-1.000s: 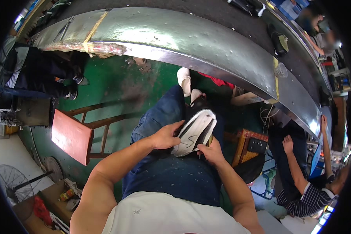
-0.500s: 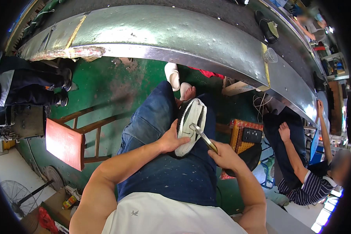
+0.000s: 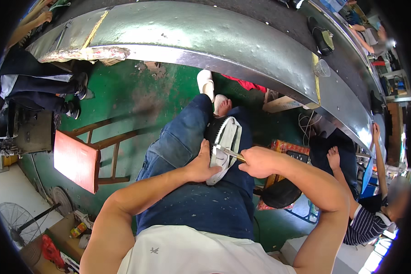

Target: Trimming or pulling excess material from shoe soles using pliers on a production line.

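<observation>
The white shoe with its black toothed sole edge (image 3: pixel 224 147) lies on the lap, long axis pointing away. The left hand (image 3: pixel 202 165) clasps its near end; the right hand (image 3: pixel 256 162), beside the shoe, grips a thin metal-tipped tool (image 3: pixel 227 151) whose tip touches its side.

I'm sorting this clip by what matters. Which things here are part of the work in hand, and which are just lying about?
In use:
- white shoe, steadied on the lap by the left hand
- thin tool, in the right hand

Lying about:
- red-seated wooden stool
- fan
- black shoe on the conveyor
</observation>
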`<state>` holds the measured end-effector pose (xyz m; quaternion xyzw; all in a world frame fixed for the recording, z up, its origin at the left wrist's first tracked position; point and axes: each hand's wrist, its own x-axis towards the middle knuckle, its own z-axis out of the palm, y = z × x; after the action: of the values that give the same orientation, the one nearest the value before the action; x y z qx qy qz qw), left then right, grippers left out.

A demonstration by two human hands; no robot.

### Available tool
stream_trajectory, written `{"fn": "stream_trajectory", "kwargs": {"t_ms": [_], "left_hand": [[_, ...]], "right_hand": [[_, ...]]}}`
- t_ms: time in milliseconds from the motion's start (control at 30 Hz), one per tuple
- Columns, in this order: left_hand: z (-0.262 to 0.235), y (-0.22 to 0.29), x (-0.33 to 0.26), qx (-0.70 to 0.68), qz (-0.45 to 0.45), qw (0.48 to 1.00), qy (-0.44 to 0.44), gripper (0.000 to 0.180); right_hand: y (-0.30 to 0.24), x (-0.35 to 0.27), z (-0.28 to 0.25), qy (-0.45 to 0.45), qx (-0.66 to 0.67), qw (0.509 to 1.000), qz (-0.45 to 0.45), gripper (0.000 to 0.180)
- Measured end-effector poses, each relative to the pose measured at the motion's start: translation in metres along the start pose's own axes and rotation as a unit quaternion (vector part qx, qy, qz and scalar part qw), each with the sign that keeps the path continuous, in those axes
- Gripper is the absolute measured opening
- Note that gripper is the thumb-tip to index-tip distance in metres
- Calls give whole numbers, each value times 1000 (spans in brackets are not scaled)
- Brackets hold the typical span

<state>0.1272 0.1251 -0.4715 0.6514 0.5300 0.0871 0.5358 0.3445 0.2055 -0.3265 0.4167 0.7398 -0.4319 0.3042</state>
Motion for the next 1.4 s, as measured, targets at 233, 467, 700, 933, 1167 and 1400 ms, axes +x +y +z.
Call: {"fn": "stream_trajectory", "kwargs": {"t_ms": [233,467,700,933,1167,1400], "left_hand": [[-40,43,-2,-638,-209,741,12,77],[5,11,30,-171,-166,947,213,64],[12,8,26,-98,-74,966,229,57],[5,14,22,-86,-86,979,165,53],[-7,29,13,93,43,993,56,60],[-23,36,18,97,-4,995,17,61]], "right_hand": [[17,35,97,193,168,965,-52,32],[-10,48,163,394,240,887,24,32],[32,7,110,298,104,948,-35,46],[46,41,118,386,122,914,25,36],[94,41,119,329,150,932,17,23],[64,11,54,196,374,906,17,35]]}}
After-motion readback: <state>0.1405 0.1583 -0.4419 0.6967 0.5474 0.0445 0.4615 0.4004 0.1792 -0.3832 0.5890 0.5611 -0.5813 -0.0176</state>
